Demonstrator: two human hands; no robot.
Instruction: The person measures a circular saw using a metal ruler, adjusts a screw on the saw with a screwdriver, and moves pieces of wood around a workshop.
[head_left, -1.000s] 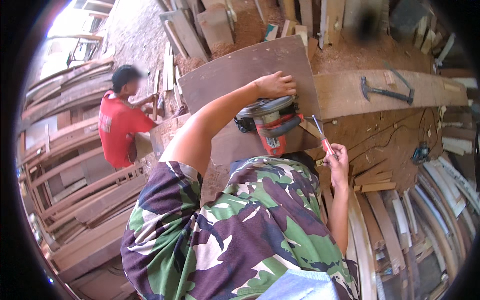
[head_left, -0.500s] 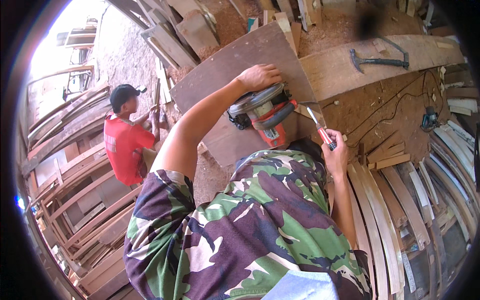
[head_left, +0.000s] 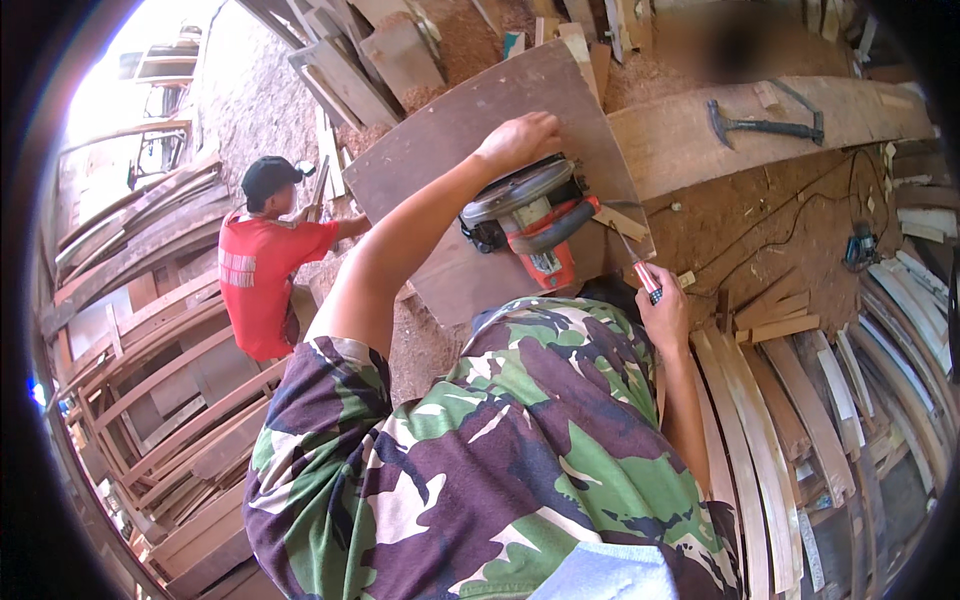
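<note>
A red and grey circular saw (head_left: 535, 225) lies on a brown plywood board (head_left: 430, 165) in front of me. Just beyond the saw's far edge is my left hand (head_left: 522, 140), its fingers curled downward and partly hidden; what they hold, if anything, does not show. My right hand (head_left: 662, 305), at the board's right corner, is closed round the red handle of a screwdriver (head_left: 649, 276). The screwdriver's shaft points away from me, toward a small wood strip (head_left: 620, 219) beside the saw.
A hammer (head_left: 765, 127) rests on a long plank (head_left: 690, 150) at the far right. Cables and another power tool (head_left: 859, 247) lie on the ground. Curved wood pieces (head_left: 760, 440) are stacked at right. A person in a red shirt (head_left: 262, 280) crouches at left near stacked timber (head_left: 180, 420).
My left hand has shifted slightly away from me, off the saw's edge. The screwdriver has tilted and its handle has moved slightly nearer. The other person has leaned and reached toward the board.
</note>
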